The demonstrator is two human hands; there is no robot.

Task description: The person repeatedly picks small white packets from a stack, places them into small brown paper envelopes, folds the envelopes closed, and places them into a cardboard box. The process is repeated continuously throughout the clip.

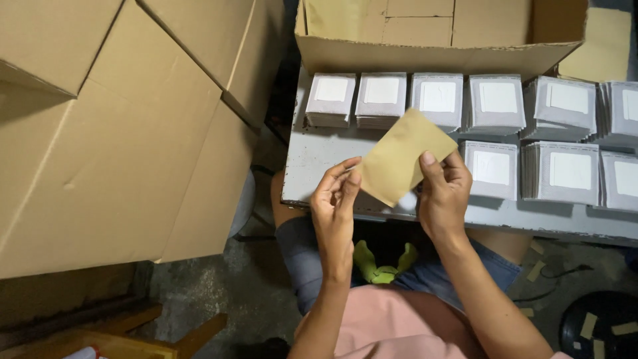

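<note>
So the person is sitting at a scuffed white table [319, 156] and holding up a small tan paper envelope [404, 157] with both hands, tilted like a diamond just above the table's near edge. The right hand [443, 194] is pinching its right side, thumb on top and fingers curled behind, and the left hand [334, 199] is touching the lower left corner with thumb and fingertips closing lightly on the edge, the rest of the fingers loose. Behind it, stacks of grey-white pouches [438, 98] are sitting in two rows, each with a pale square on its face, right up against an open cardboard box [425, 50]. Big brown cartons [119, 126] are leaning off to the left. I'd say they're at the handling-one-envelope stage, getting it squared up or opened; whatever comes after is going to need a steady two-handed pinch, since thin paper like that bends easily.
</note>
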